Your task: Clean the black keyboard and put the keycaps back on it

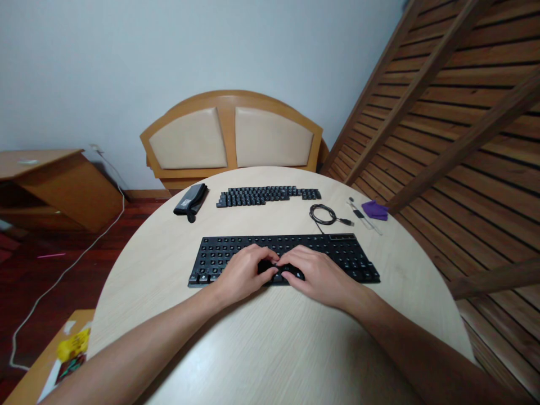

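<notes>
A black keyboard [228,247] lies flat on the table, most of its keycaps off and small square sockets showing; some caps sit along its bottom row. Over its lower middle, my left hand [242,273] has thumb and index finger bent together at a small black keycap [279,269]. From the other side my right hand [314,275] meets it, thumb and forefinger closed at the same spot. The fingertips partly hide this piece. Loose black keycaps [257,196] are laid out in rows behind the keyboard.
A coiled USB cable [323,215] rests behind the keyboard. Right of it are a thin wire tool [367,218] and a purple cloth [375,210]. A grey and black folded pouch [189,199] lies at back left. The round table [248,349] stands beside a slatted wooden screen [455,112].
</notes>
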The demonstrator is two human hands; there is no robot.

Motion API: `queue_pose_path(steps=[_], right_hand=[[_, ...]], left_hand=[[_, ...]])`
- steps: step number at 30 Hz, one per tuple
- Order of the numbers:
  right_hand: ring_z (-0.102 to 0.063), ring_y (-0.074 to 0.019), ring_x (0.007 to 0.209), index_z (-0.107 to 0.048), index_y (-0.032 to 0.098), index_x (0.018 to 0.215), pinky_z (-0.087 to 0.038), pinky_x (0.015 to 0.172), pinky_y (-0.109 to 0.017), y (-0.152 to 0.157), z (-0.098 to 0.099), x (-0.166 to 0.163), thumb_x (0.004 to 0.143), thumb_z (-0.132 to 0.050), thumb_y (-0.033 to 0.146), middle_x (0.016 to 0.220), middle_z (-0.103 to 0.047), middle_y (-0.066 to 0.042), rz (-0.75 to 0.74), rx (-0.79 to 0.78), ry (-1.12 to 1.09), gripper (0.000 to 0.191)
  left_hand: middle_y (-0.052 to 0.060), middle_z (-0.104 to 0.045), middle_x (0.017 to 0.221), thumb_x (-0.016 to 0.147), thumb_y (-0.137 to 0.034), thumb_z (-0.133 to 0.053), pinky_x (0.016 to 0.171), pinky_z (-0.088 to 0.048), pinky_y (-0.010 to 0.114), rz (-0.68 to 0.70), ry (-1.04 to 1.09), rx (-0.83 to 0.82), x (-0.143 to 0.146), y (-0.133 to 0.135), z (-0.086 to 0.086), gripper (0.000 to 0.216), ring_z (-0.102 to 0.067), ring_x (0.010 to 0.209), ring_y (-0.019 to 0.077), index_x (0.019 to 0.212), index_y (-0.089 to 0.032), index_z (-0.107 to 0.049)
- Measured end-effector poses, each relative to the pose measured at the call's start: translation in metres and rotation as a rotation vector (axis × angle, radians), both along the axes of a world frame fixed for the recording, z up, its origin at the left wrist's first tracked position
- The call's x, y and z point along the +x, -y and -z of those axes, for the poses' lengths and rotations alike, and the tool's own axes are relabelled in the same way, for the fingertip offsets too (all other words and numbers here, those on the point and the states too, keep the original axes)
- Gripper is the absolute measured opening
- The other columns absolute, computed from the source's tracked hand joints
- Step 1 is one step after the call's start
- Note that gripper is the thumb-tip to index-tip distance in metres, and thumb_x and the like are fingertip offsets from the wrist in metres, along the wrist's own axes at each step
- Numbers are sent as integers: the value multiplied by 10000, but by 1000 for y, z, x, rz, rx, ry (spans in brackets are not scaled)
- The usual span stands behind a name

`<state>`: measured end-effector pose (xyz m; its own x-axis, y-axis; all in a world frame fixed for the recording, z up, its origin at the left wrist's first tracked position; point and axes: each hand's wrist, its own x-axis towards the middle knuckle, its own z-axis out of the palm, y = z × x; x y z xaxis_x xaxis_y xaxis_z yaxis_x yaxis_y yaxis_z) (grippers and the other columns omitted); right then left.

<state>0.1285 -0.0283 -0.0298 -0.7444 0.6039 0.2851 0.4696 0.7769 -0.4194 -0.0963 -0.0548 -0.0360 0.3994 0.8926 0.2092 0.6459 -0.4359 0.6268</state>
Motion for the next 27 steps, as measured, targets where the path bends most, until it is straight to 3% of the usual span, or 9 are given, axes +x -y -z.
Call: queue_pose_path(steps=[16, 27], right_hand=[[-652, -249, 1074, -653, 216, 1226, -509, 932, -409, -2, -2, 4, 903, -679, 255, 1147, -732, -75, -12, 11, 34, 326], [-642, -240, 1074, -675, 224, 1194, -493, 944, -405, -2, -5, 4, 902, -691, 249, 1144, -727, -62, -56, -1, 31, 294]], left_hand=[[25, -722, 1002, 906, -168, -685, 912, -490, 386, -6, 56, -3, -4, -2, 1, 110, -598, 1013, 232, 1004, -216, -694], [28, -725, 1025, 913, -187, -697, 928, -505, 385, 23, 27, 25, -4, -1, -1, 115, -619, 1034, 230, 1022, -216, -676]])
